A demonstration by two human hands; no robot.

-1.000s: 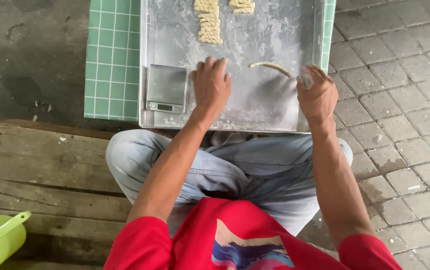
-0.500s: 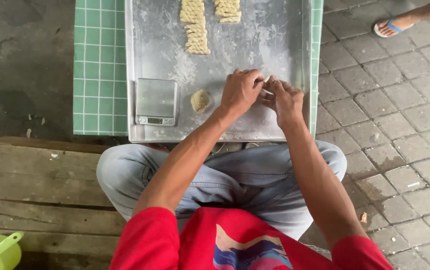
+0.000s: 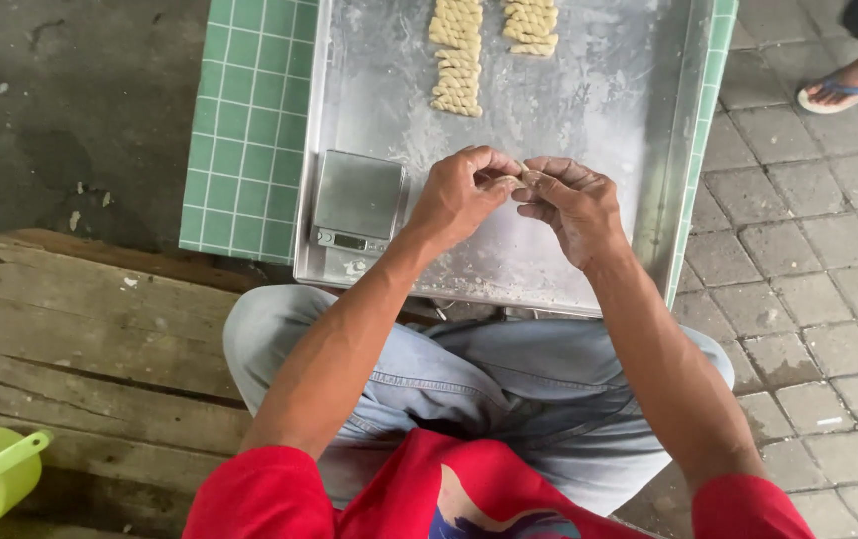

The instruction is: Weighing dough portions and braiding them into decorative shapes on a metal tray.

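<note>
A small piece of pale dough (image 3: 515, 181) is being pinched between the two hands, right where their fingertips are meeting; only a sliver is showing, so its shape cannot be told. It seems to be running short and crosswise, from one hand to the other, and neither hand is nearer: both are closing on it from opposite ends.

The left hand (image 3: 459, 195) is curling its fingers down over the piece from its side. The right hand (image 3: 571, 205) is doing the same from the other side, thumb and forefinger bunched together. Both hands are hovering above the floured metal tray (image 3: 589, 90), not resting on it.

Just beside the left hand, on its outer side, a small digital scale (image 3: 357, 203) is sitting on the tray. Well ahead of the hands, at the far end, two rows of twisted dough pieces (image 3: 457, 60) are lying lengthwise. Under the tray a green gridded mat (image 3: 244, 130) is showing. A wooden pallet (image 3: 100, 329) is lying behind the left arm.
</note>
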